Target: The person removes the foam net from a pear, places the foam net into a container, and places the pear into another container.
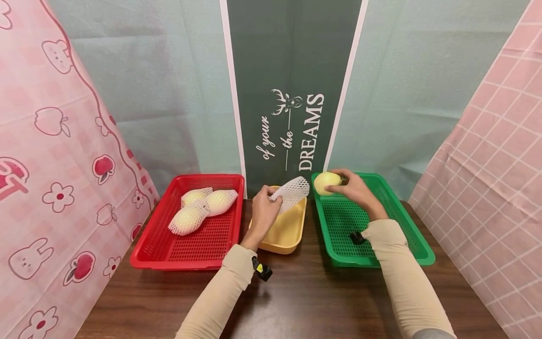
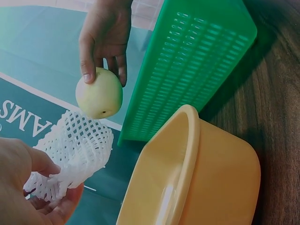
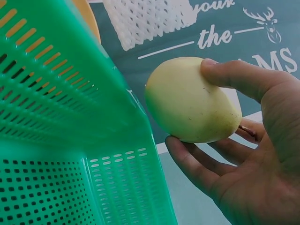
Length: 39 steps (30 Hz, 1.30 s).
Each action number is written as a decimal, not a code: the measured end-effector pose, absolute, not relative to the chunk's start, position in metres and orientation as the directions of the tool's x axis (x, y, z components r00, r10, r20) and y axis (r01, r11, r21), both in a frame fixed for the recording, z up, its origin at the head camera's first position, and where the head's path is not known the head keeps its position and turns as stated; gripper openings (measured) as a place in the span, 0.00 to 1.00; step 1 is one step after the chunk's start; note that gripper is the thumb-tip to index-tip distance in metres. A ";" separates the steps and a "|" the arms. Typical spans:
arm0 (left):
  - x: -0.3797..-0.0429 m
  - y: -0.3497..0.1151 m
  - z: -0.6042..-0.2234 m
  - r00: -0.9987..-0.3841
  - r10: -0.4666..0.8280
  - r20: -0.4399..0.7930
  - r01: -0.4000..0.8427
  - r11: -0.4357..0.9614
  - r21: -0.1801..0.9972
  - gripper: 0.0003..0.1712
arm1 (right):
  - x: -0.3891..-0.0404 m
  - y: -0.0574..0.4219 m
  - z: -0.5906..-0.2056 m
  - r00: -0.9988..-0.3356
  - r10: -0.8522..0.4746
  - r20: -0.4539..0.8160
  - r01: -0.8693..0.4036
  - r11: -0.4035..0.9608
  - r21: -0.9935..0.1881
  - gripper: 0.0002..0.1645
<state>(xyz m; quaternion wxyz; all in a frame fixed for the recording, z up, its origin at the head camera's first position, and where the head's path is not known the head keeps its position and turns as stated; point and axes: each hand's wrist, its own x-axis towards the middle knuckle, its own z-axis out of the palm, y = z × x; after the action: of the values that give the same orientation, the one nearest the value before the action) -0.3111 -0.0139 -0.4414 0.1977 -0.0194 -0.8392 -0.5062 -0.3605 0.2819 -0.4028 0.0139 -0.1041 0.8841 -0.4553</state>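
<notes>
My right hand grips a pale yellow-green pear between thumb and fingers, above the back left corner of the green basket. In the right wrist view the stem of the bare pear points toward the palm. A white foam fruit net is pinched between the thumb and fingers of my left hand, over the yellow basin. From the left wrist, the net looks hollow, its open end facing the pear just beyond it.
Three pears in white foam nets lie in the red basket on the left. Yellow basin and green basket stand side by side to its right on the brown wooden table. Fabric curtains hang behind and at both sides.
</notes>
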 end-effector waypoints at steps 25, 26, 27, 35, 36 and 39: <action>-0.318 -0.009 -0.450 -0.956 -0.179 0.231 0.119 0.484 0.867 0.19 | -0.368 0.293 -0.411 -0.985 -0.167 0.048 -0.149 0.665 -0.731 0.46; -0.318 -0.008 -0.450 -0.958 -0.179 0.223 0.111 0.485 0.867 0.18 | -0.369 0.294 -0.412 -0.985 -0.168 0.049 -0.151 0.672 -0.725 0.46; -0.318 -0.007 -0.450 -0.959 -0.182 0.218 0.104 0.491 0.865 0.17 | -0.370 0.295 -0.413 -0.985 -0.168 0.049 -0.152 0.679 -0.719 0.45; -0.320 -0.003 -0.452 -0.954 -0.240 0.182 0.032 0.519 0.854 0.14 | -0.375 0.297 -0.417 -0.984 -0.178 0.027 -0.145 0.697 -0.702 0.48; -0.321 -0.003 -0.453 -0.952 -0.247 0.182 0.029 0.518 0.855 0.14 | -0.375 0.297 -0.417 -0.983 -0.180 0.023 -0.144 0.695 -0.704 0.49; -0.322 -0.004 -0.453 -0.951 -0.254 0.178 0.025 0.509 0.861 0.15 | -0.377 0.295 -0.418 -0.983 -0.181 0.016 -0.138 0.691 -0.710 0.49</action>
<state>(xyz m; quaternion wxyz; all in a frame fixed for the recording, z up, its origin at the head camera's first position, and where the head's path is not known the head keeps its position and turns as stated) -0.3217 -0.0039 -0.4535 0.1421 0.0669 -0.8568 -0.4911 -0.3771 0.2951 -0.4180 0.0277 -0.0869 0.9190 -0.3835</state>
